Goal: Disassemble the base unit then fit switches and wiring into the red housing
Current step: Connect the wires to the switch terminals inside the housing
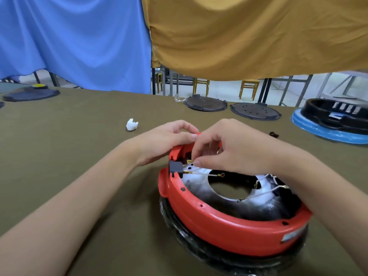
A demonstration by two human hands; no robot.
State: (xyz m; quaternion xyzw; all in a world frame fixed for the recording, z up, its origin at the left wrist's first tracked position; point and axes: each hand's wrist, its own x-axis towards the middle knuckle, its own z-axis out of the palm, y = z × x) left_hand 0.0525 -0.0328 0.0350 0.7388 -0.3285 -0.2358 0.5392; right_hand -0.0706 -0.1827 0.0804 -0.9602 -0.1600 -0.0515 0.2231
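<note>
The red housing (225, 230), a ring with a silvery inner plate and a central hole, lies on the olive table in front of me. A black switch block (175, 168) sits in its far-left wall, with thin white wires (203, 174) and brass terminals running across the inside. My left hand (165, 142) grips the housing's far rim, fingers curled over its edge. My right hand (229, 148) reaches into the housing beside the switch, thumb and fingers pinching a wire terminal there. More white wires (266, 191) lie at the right, inside the ring.
A crumpled white scrap (131, 124) lies on the table to the left. Two dark round plates (205, 103) (255, 110) lie at the back. A black housing on a blue wrapped base (334, 120) stands at far right, a dark flat base (31, 93) at far left.
</note>
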